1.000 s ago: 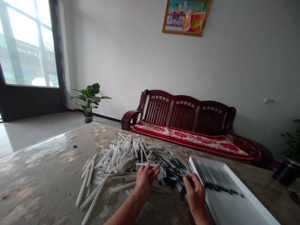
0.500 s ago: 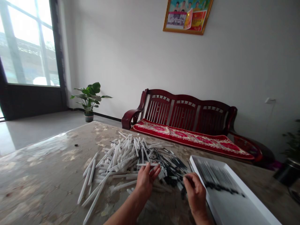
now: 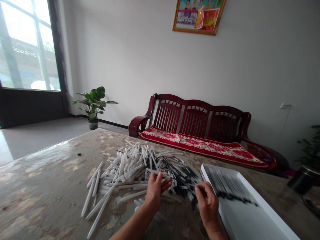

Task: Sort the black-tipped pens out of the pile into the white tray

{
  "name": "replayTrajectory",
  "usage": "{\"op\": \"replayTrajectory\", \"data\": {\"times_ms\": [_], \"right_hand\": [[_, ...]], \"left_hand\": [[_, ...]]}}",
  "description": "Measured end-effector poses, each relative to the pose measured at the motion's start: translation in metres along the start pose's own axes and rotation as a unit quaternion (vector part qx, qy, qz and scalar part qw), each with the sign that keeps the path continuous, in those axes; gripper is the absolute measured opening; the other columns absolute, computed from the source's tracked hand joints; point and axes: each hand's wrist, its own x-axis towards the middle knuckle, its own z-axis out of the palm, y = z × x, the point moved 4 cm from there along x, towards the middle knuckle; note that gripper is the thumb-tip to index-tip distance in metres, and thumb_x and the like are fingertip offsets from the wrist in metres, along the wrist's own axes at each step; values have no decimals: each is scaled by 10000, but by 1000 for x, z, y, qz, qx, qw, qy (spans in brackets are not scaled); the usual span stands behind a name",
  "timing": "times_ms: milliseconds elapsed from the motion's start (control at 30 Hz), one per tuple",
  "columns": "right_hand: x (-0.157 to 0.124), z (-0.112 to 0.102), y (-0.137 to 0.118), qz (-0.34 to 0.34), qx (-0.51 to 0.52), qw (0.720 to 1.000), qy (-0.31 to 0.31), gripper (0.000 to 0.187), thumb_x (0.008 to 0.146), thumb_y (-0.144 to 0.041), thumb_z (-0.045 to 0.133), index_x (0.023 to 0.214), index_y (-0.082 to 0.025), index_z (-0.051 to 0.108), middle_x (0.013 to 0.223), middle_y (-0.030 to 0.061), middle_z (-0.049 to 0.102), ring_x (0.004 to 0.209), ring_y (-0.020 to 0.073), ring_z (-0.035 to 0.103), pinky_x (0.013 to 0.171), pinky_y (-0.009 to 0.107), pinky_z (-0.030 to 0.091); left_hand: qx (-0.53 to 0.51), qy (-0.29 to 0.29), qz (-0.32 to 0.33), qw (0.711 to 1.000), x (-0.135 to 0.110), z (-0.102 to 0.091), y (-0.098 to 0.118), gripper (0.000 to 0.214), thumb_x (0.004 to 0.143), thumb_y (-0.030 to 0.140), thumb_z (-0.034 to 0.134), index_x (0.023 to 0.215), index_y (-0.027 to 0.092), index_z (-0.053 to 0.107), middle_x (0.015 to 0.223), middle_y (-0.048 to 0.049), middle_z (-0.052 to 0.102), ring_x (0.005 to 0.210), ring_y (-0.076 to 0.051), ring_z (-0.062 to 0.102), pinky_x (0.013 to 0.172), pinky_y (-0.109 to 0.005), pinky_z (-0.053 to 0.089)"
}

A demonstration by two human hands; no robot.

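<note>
A heap of white pen barrels [image 3: 130, 165] and thin black refills [image 3: 182, 181] lies on the marble table [image 3: 50, 180]. My left hand [image 3: 155, 190] rests at the near edge of the heap, its fingers pinching one white barrel [image 3: 156, 172] lying across them. My right hand [image 3: 206, 203] is curled beside the black refills, thumb and fingers pressed on a thin black piece. To its right lies a white tray [image 3: 252, 223] with a row of black refills [image 3: 227, 186] at its far end.
A dark red wooden bench [image 3: 200, 130] with a red cushion stands behind the table. A potted plant [image 3: 93, 105] is on the floor by the window. A dark pot [image 3: 303, 180] sits at the right.
The view has shifted slightly. My left hand's fingers have lifted the white barrel a little; my right hand stays in place by the refills.
</note>
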Motion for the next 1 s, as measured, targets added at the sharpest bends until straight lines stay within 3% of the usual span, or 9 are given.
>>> {"op": "replayTrajectory", "data": {"times_ms": [167, 300, 400, 533, 633, 800, 1000], "right_hand": [[0, 2, -8, -26, 12, 998, -51, 173, 865, -324, 564, 752, -204, 614, 741, 16, 585, 672, 157, 560, 608, 252, 464], [-5, 19, -15, -37, 12, 991, -126, 182, 880, -317, 564, 747, -211, 626, 733, 15, 591, 675, 155, 568, 610, 245, 466], [-7, 30, -11, -34, -8, 988, -148, 179, 873, -324, 598, 739, -214, 639, 726, 10, 603, 676, 154, 584, 619, 241, 466], [-6, 35, 2, -24, -56, 985, -160, 121, 846, -307, 638, 762, -227, 673, 758, 10, 650, 697, 168, 624, 633, 245, 472], [-7, 37, 3, -47, -129, 973, -184, 105, 829, -191, 625, 838, -261, 703, 839, 4, 693, 779, 177, 657, 675, 247, 465], [-8, 47, -15, -121, -248, 934, -227, 304, 760, -31, 600, 871, -289, 716, 853, -3, 716, 830, 202, 644, 709, 275, 432], [-10, 58, -32, -153, -333, 899, -241, 314, 805, 12, 533, 800, -259, 692, 821, 18, 679, 803, 209, 614, 692, 297, 384]], "left_hand": [[17, -22, -12, 1000, -2, 2, 0, 144, 838, 210, 670, 831, 172, 531, 777, -52, 713, 613, -160, 720, 584, -265, 594], [78, -109, -29, 991, -12, 10, -12, 260, 731, 299, 779, 815, 164, 573, 743, -38, 718, 587, -149, 698, 527, -221, 556], [74, -149, -65, 984, -18, 14, -21, 289, 704, 311, 803, 812, 159, 583, 740, -30, 714, 586, -138, 687, 532, -216, 556], [19, -112, -83, 990, -15, 13, -19, 198, 775, 223, 752, 783, 152, 567, 701, -35, 698, 604, -125, 692, 577, -207, 572], [-23, -75, -74, 994, -10, 10, -12, 176, 808, 165, 714, 762, 157, 544, 659, -19, 676, 600, -117, 694, 593, -199, 579], [-54, -64, -76, 994, -8, 9, -13, 208, 793, 146, 726, 732, 158, 528, 609, 1, 644, 586, -121, 695, 583, -183, 580], [-48, -63, -87, 993, -8, 8, -16, 176, 817, 129, 695, 744, 153, 537, 636, -14, 669, 574, -118, 697, 580, -184, 585]]}}
